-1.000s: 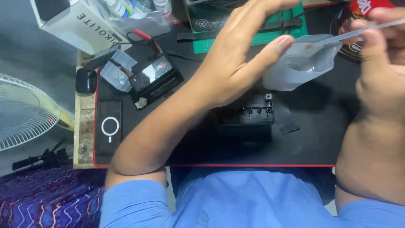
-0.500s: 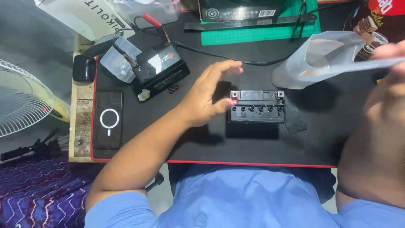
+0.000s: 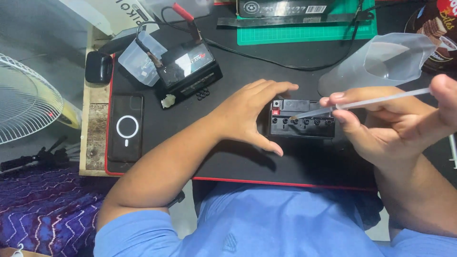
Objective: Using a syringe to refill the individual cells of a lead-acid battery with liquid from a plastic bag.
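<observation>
While the left hand [image 3: 247, 114] braces one small black battery [image 3: 302, 120] with an open grip, the right hand [image 3: 390, 121] pinches one clear dropper [image 3: 362, 102] over its six holes.

Left hand [image 3: 247, 114] cupped, right hand [image 3: 385, 121] pinching.

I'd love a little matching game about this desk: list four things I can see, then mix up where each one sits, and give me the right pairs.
Things:
1. small black battery with a row of holes
2. black phone with a white ring
3. thin clear syringe
4. white wire-grille fan

Places:
A. far left, off the mat
B. held in the right hand
C. steadied by the left hand
D. left edge of the black mat

Pairs: 1-C, 2-D, 3-B, 4-A
</observation>
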